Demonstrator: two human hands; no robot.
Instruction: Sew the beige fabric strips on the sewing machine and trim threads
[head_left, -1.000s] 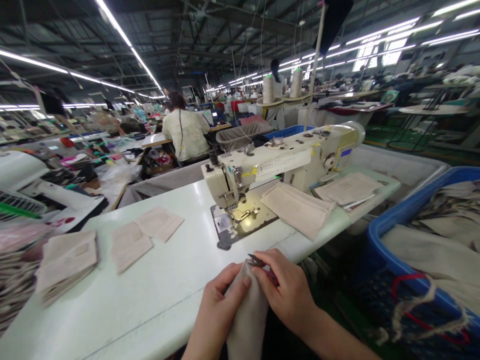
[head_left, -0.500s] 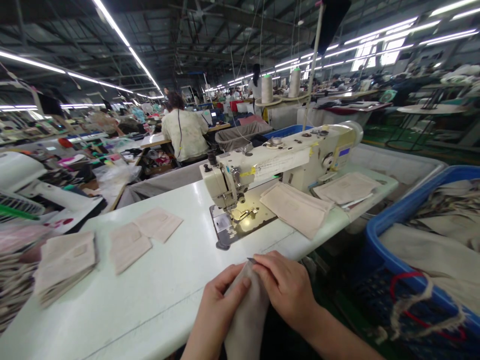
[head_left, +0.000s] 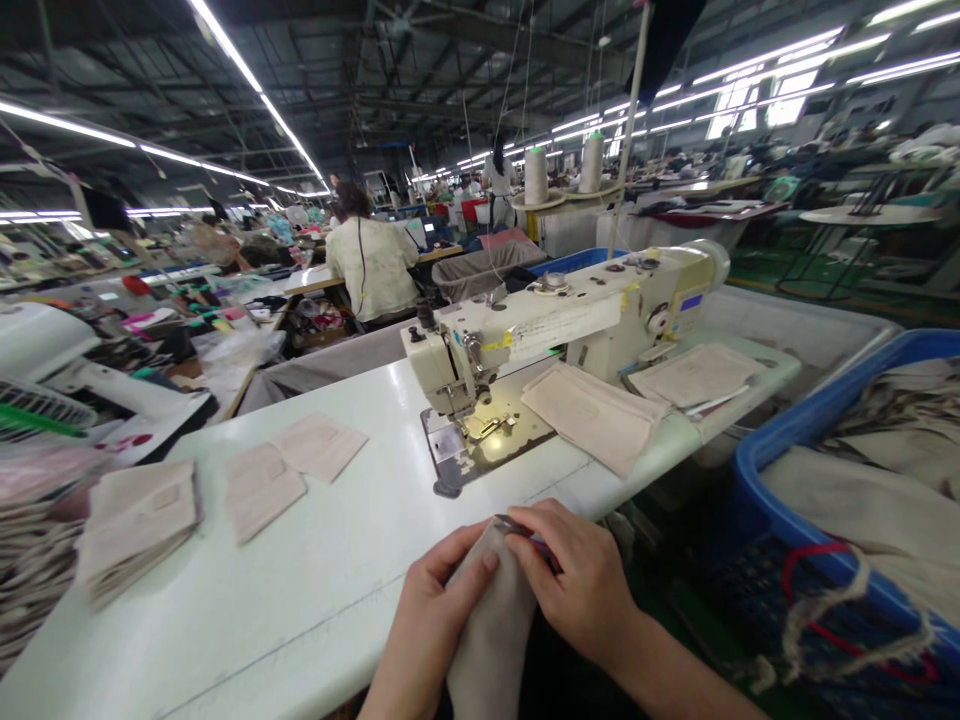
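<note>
My left hand (head_left: 446, 595) is closed on a beige fabric piece (head_left: 495, 625), thumb on top, at the near edge of the table. The cloth hangs down in front of me, its upper end bunched between both hands. Touching that upper end, my right hand (head_left: 574, 570) pinches a small dark tool (head_left: 551, 552) with a purplish tint. Fingers cover most of the tool, so its exact kind does not show. Beyond my hands stands a cream sewing machine (head_left: 540, 320), with its lit metal needle plate (head_left: 495, 430) bare of cloth.
Beige pieces (head_left: 300, 460) and a folded stack (head_left: 139, 525) lie on the pale table (head_left: 322, 560) at left. More sewn pieces (head_left: 596, 410) rest right of the needle. A blue basket (head_left: 750, 455) of fabric stands at right, a white fan (head_left: 45, 350) at left. A person (head_left: 371, 255) sits ahead.
More of the dark tool shows between my right fingers, and the cloth's tip now looks blunter. Both hands stay in nearly the same place.
</note>
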